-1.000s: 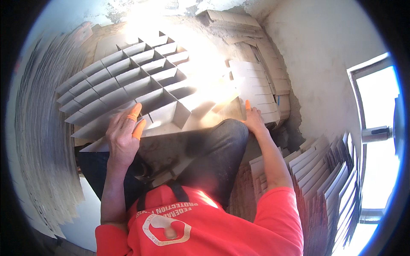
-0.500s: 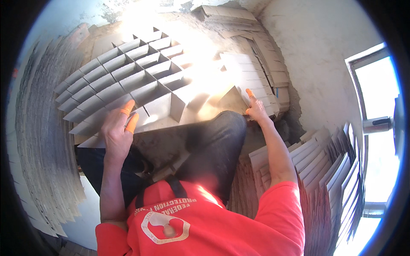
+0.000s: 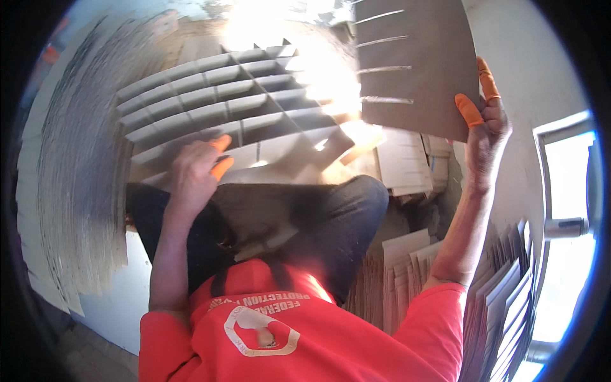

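Note:
A grid divider of slotted grey cardboard strips (image 3: 267,150) stands before me, its strips leaning and crossing one another. My left hand (image 3: 194,170), with orange finger covers on thumb and forefinger, grips the near strip's edge. Held up at the right is a wide grey cardboard sheet (image 3: 420,63), with several parallel slots cut in from its left side. My right hand (image 3: 487,121) pinches that sheet by its lower right edge, also wearing orange finger covers. Bright light washes out the grid's right end.
A tall stack of cardboard sheets (image 3: 83,159) runs along the left. Slotted pieces (image 3: 401,162) lie in a pile beyond my right knee. More upright sheets (image 3: 503,299) lean at the lower right, near a bright window (image 3: 563,172). A wall (image 3: 528,70) rises on the right.
My right hand has lifted a slotted cardboard sheet from the right-hand pile, raising it up and to the right. My left hand stays at the grid, whose strips now lean more.

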Tool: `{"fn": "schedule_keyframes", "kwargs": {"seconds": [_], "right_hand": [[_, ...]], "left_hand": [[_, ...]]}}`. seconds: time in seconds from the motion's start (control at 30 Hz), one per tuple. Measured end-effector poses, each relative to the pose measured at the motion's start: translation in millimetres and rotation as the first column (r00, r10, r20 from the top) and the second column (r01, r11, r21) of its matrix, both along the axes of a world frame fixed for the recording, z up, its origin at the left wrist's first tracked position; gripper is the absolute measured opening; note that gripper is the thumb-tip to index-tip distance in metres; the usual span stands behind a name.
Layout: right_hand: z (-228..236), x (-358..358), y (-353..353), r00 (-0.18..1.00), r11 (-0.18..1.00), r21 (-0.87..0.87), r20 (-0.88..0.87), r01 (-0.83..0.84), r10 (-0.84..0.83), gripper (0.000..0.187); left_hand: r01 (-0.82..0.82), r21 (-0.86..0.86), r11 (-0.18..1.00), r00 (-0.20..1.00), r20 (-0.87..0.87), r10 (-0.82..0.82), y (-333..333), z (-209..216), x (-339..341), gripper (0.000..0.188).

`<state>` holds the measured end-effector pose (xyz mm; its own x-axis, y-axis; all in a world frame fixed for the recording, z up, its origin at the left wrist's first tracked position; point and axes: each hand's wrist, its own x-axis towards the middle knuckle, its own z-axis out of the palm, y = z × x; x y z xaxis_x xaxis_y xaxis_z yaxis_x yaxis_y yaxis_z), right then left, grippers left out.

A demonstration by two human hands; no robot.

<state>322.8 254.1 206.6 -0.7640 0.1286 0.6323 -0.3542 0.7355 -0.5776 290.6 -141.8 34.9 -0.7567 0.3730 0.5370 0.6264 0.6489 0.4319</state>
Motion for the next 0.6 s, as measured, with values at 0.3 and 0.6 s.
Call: {"fn": "schedule_keyframes", "kwargs": {"seconds": [0.3, 0.6], "right_hand": [[-10.7, -32.4, -92.6, 0.841, 0.866, -0.166, 0.210, -0.472, 0.499, 0.062], [-26.4, -47.1, -133.7, 0.848, 0.897, -0.160, 0.294, -0.411, 0.441, 0.061]], "left_hand": [[0.036, 0.021, 0.999, 0.999, -0.038, -0.035, 0.6, -10.6, 0.4, 0.015], [0.031, 0.035, 0.999, 0.995, -0.091, -0.028, 1.7, -10.7, -1.6, 0.016]]}}
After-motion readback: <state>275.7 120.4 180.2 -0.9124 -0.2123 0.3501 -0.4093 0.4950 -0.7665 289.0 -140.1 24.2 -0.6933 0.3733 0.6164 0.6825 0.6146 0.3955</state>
